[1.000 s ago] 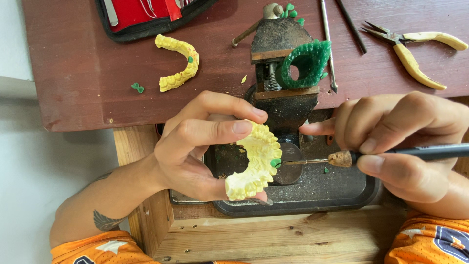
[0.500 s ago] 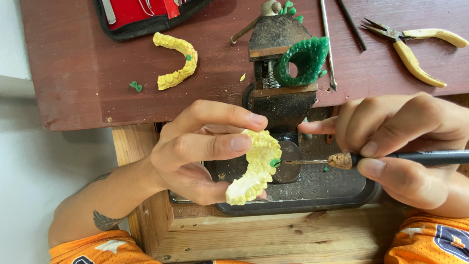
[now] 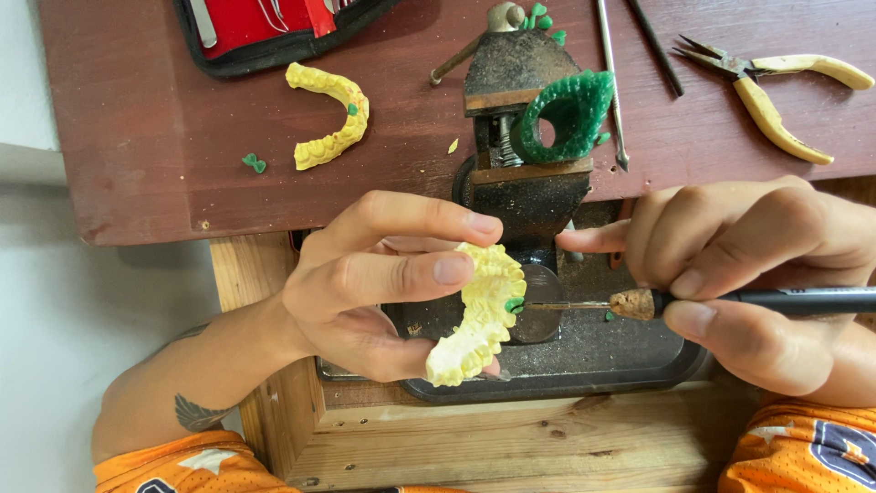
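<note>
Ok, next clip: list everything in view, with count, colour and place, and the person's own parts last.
Tooth-row cast in hand: 1, pale yellow with a green dab, held over the tray.
Second tooth-row cast: 1, yellow, on the tabletop, upper left.
Handled tool: 1, black grip with metal tip, tip at the green dab.
Bench vise: 1, dark rusty metal, at the table edge.
Green wax piece: 1, green, on the vise.
Green bits: a few, green, left of the second cast.
Pliers: 1, yellow handles, upper right.
Tool case: 1, black with red lining, top left.
Tray: 1, dark, under the hands.
Table: 1, dark red-brown.
Left hand: holds the cast.
Right hand: holds the tool.
</note>
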